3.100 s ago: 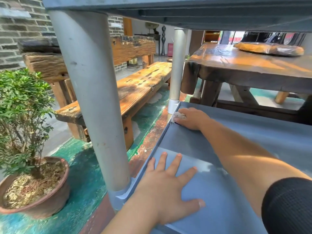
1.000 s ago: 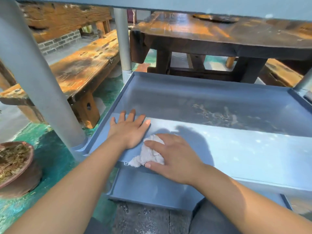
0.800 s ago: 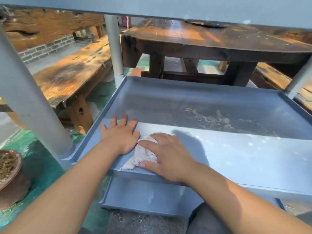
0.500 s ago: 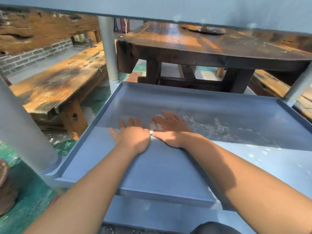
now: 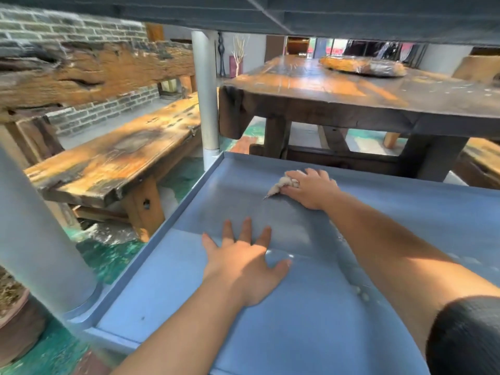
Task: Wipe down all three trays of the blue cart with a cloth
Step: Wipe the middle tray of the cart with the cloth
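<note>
The blue cart's middle tray (image 5: 189, 201) fills the lower view, with the upper tray's underside (image 5: 324, 14) overhead. My left hand (image 5: 243, 261) lies flat on the tray near its left side, fingers spread. My right hand (image 5: 311, 188) reaches to the far part of the tray and grips a crumpled whitish cloth (image 5: 281, 184) against the surface. Part of the cloth is hidden under the fingers. A few pale specks lie on the tray at the right.
Grey cart posts stand at the near left (image 5: 35, 239) and the far left corner (image 5: 207, 98). A wooden bench (image 5: 108, 158) sits left of the cart, a dark wooden table (image 5: 351, 96) beyond it. A clay plant pot (image 5: 13, 320) is at the lower left.
My right hand has pushed the cloth from the tray's middle to its far part. My left hand stayed flat on the tray, now apart from the right. The view dropped lower and closer.
</note>
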Motion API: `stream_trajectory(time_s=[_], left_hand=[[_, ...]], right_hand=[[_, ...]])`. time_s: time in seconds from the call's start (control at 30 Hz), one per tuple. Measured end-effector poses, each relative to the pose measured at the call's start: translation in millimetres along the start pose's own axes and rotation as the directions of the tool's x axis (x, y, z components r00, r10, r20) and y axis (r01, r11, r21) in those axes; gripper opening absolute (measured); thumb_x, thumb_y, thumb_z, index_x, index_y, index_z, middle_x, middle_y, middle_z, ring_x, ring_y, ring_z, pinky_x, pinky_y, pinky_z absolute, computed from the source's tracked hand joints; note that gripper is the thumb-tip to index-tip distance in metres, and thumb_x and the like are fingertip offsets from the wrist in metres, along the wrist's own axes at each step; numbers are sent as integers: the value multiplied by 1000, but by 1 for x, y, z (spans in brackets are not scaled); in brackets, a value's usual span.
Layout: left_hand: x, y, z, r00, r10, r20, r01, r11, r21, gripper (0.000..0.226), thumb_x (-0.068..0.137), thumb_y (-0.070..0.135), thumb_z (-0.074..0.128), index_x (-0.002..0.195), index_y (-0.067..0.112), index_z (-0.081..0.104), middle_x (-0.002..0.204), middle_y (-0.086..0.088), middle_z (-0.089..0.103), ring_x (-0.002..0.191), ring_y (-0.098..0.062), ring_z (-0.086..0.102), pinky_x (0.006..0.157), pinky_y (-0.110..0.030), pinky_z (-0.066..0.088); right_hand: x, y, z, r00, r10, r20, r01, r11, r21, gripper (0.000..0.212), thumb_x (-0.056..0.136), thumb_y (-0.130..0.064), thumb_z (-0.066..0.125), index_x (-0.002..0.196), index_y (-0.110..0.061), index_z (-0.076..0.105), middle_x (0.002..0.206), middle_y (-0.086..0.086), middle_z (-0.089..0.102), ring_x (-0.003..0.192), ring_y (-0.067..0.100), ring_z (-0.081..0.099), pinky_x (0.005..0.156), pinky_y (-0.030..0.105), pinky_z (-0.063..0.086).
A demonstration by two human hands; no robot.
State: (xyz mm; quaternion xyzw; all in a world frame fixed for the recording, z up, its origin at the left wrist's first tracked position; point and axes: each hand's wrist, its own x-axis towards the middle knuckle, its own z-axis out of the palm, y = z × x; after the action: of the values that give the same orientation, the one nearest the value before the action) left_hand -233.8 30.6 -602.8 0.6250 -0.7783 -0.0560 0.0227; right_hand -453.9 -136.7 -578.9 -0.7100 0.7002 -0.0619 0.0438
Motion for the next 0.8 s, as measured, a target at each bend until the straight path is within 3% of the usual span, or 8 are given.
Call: stream_trajectory(time_s=[0.07, 0.23, 0.57, 0.8], left_hand=[[-1, -1, 1, 1000, 5, -6, -5, 1000, 4, 89, 70, 89, 6, 148, 48, -1, 164, 7, -6, 148, -32, -15, 103, -66, -14], [0, -3, -2, 1000, 27, 10, -27, 999, 25, 87, 71, 87, 6, 148, 48, -3, 164, 6, -9, 148, -31, -15, 106, -64, -10], [4, -1, -6, 998, 30, 58, -34, 997, 63, 89, 71, 86, 5, 151, 47, -1, 164, 7, -10, 149, -31, -12, 109, -63, -6], [-1, 2, -13, 996, 54, 66, -55, 998, 15, 84, 76, 82, 6, 151, 45, 5, 165, 6, -4, 149, -31, -7, 110, -64, -4]], right_hand=[[8, 7, -2, 999, 27, 29, -27, 1000, 9, 64, 78, -86, 31, 135, -57, 29, 145, 1, 38, 135, 36, 31, 105, 54, 32], [14, 19, -11, 995, -23, 92, 23, 1000, 0, 68, 86, -79, 33, 147, -50, 23, 149, 8, 37, 137, 38, 32, 111, 52, 31], [-20, 20, -7, 991, -115, 73, 113, 993, 35, 58, 90, -71, 42, 142, -46, 37, 143, 10, 46, 132, 36, 41, 108, 45, 35], [-92, 8, 1, 991, -131, -17, 132, 990, 58, 57, 91, -66, 42, 141, -39, 42, 144, 5, 49, 132, 31, 42, 109, 43, 32]])
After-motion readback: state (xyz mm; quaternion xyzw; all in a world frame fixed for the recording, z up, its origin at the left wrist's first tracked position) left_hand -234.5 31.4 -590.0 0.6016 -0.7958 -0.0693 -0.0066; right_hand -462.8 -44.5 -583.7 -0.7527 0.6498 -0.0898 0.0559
